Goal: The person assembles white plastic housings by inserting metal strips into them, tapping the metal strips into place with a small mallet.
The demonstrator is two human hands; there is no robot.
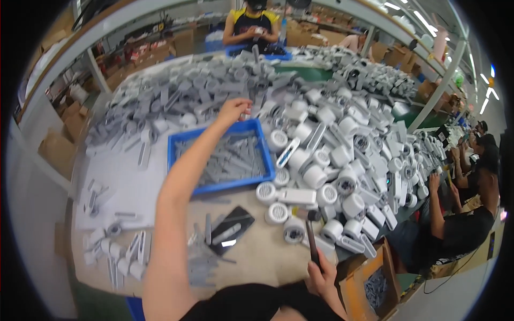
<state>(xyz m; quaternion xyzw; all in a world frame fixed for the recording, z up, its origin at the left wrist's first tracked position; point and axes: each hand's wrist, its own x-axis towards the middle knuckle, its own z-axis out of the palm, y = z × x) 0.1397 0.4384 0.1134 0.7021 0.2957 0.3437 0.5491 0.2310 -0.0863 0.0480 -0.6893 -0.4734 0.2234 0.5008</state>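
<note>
My left hand (234, 111) is stretched out over the far rim of a blue tray (266, 152), next to the heap of grey and white parts. Its fingers are bent together; whatever lies between them is too blurred to name. Inside the tray lie many flat grey strips (225, 160). Low on the right, my right hand (323, 274) grips the dark handle of a small mallet (312, 241). The mallet's head is close to white handheld fan bodies (293, 230) at the heap's near edge.
A dark phone (233, 230) lies on the tan cover near loose grey strips (201, 267). White parts (120, 254) sit at the near left. A cardboard box (369, 283) stands at the right. A person (254, 29) works across the table; others (466, 214) work along the right side.
</note>
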